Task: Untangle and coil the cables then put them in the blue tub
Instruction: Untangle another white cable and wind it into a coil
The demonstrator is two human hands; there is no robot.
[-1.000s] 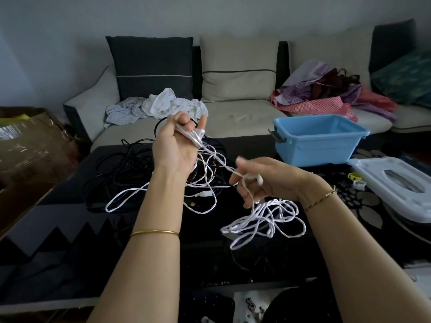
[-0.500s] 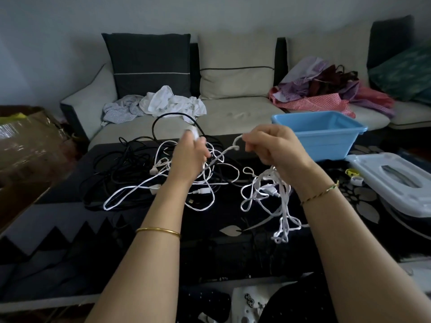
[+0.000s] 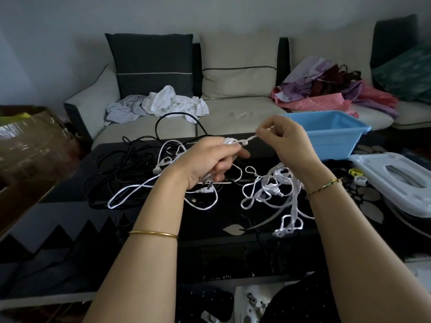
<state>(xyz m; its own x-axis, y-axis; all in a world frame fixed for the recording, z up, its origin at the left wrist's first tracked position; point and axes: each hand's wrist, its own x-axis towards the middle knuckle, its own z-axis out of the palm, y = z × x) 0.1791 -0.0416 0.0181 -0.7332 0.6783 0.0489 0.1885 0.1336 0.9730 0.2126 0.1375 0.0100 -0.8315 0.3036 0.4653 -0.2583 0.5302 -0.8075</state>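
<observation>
Dim, even light, source unclear; we see only soft shadows. Left of the blue tub (image 3: pixel 333 145), the cardboard box (image 3: pixel 30 148) is motion-blurred, with pale glare. In front of the tub, the white cable (image 3: pixel 293 206) smears slightly. Behind it, we note the sofa (image 3: pixel 233 110) bowed by wide-angle distortion.

No readable text, labels or numbers.

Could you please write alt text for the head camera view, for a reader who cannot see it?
Two hands work a tangled white cable above a dark table: the left hand grips a bunch, the right hand pinches a strand stretched between them. A heap of black cables lies at left, a blue tub stands at right.
</observation>
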